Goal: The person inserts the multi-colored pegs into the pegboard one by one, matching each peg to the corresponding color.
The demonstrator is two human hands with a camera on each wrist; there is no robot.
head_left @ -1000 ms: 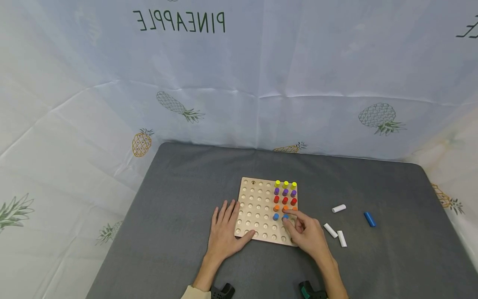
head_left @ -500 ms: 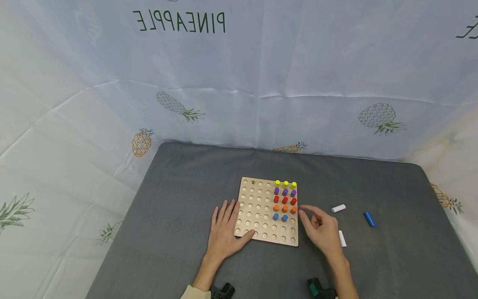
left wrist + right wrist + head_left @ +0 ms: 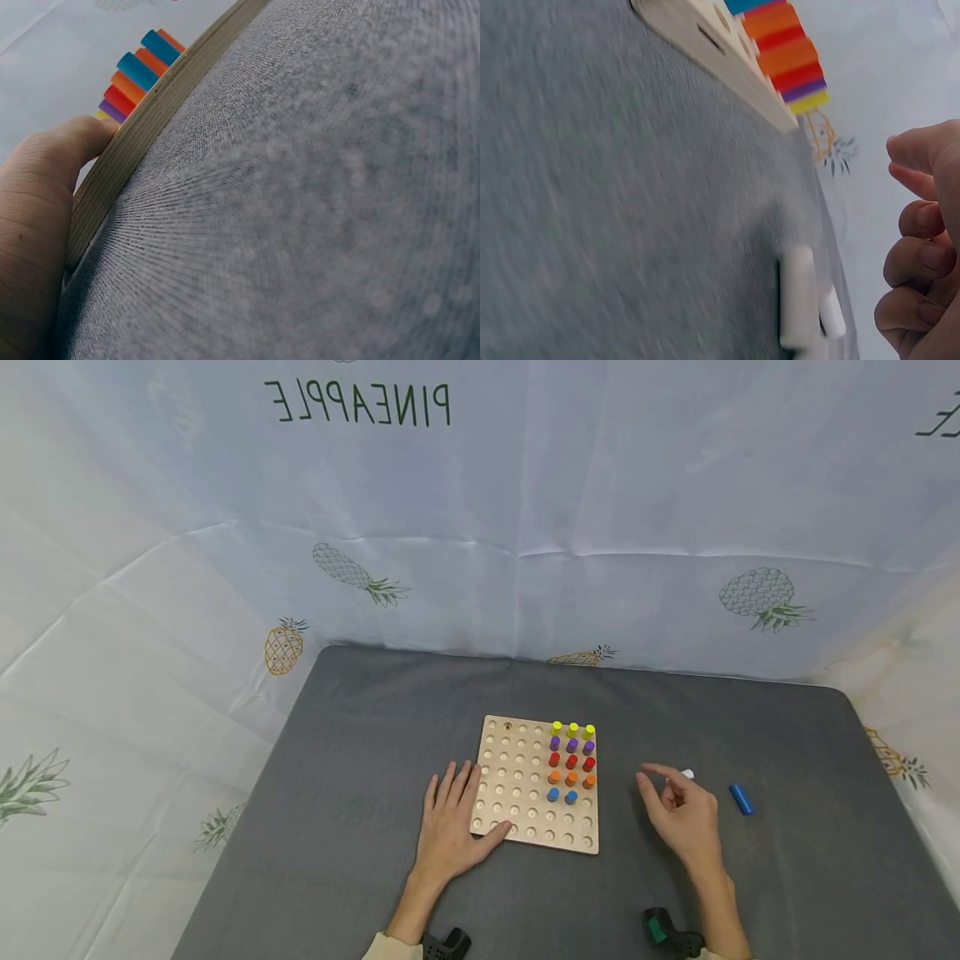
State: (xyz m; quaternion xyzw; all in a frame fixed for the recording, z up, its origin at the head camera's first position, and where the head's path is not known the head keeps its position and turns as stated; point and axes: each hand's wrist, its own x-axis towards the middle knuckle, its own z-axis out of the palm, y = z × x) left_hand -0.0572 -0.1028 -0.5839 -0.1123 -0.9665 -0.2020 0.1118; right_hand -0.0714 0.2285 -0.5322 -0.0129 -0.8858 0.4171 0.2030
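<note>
A light wooden pegboard [image 3: 510, 781] lies on the grey cloth. Rows of three yellow [image 3: 573, 729], purple [image 3: 572, 746], red [image 3: 572, 762] and orange pegs [image 3: 572, 779] stand upright at its right side, with two blue pegs [image 3: 572, 797] in the row nearer the person. My left hand [image 3: 446, 839] rests at the board's left edge, fingers straight, thumb on the near edge. My right hand [image 3: 688, 827] hovers right of the board, holding nothing, thumb and index finger apart and the other fingers bent. It partly hides a white peg [image 3: 687, 773].
One blue peg [image 3: 742, 799] lies loose farther right on the grey cloth [image 3: 810, 827]. In the right wrist view, two white pegs [image 3: 799, 296] lie on the cloth below the hand. A pale pineapple-print curtain [image 3: 480, 485] hangs behind the table.
My right hand has left the second blue peg, now standing uncovered in the board, and moved right over the loose white pegs. The left hand has stayed in place.
</note>
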